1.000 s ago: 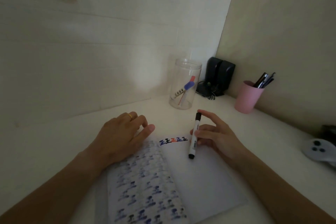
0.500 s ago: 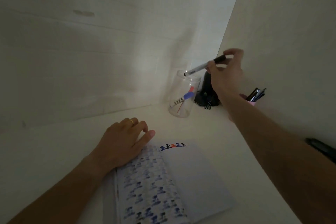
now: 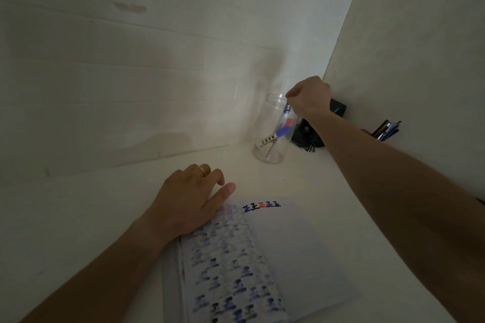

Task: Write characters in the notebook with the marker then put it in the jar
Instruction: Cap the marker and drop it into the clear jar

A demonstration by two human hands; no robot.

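A clear jar (image 3: 270, 151) stands in the desk's far corner with a blue-capped and a red-capped pen (image 3: 284, 129) leaning inside. My right hand (image 3: 309, 99) hovers over the jar's rim, fingers pinched on the top end of the marker (image 3: 286, 114), which points down into the jar. The open notebook (image 3: 294, 257) lies in front of me. A short row of blue, black and red characters (image 3: 261, 206) runs along the top of its right page. My left hand (image 3: 194, 202) rests flat on the top left corner of the notebook, fingers spread, a gold ring on one finger.
A black speaker (image 3: 307, 136) with cables sits behind the jar, against the right wall. Pens in a cup (image 3: 388, 128) show past my right forearm. Walls close off the desk at the back and right. The light is dim.
My right hand lifted the marker off the notebook, carried it up to the jar, and has now tipped it tip-down into the jar's mouth. My left hand stayed put.
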